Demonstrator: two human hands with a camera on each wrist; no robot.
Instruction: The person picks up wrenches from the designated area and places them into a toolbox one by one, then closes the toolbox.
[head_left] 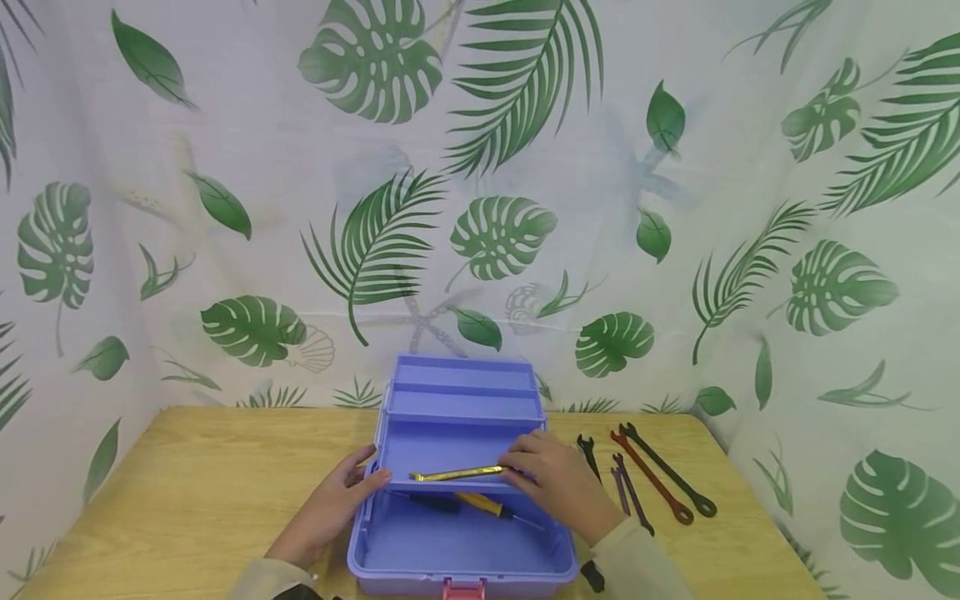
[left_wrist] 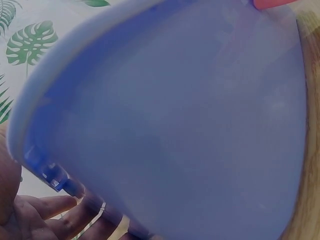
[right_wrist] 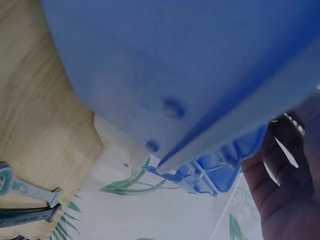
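A blue-purple toolbox [head_left: 465, 575] stands unfolded on the table, its trays raised toward the back. My right hand [head_left: 558, 483] pinches one end of a gold-coloured wrench [head_left: 457, 475], which lies level over the lower tray [head_left: 442, 446]. At the toolbox's left side, my left hand [head_left: 330, 500] holds the tray edge, thumb on top and fingers outside. Down in the bottom compartment lie a yellow-handled screwdriver [head_left: 480, 503] and a black-handled tool [head_left: 437, 502], partly hidden under the tray. The left wrist view shows the left fingers [left_wrist: 75, 220] beside the box wall.
Several wrenches lie on the table to the right, among them a red one [head_left: 652, 475], a dark green one [head_left: 671, 471] and a black one [head_left: 589, 457]. A black object [head_left: 592, 575] sits by the right forearm. A leaf-patterned cloth [head_left: 495, 275] stands behind.
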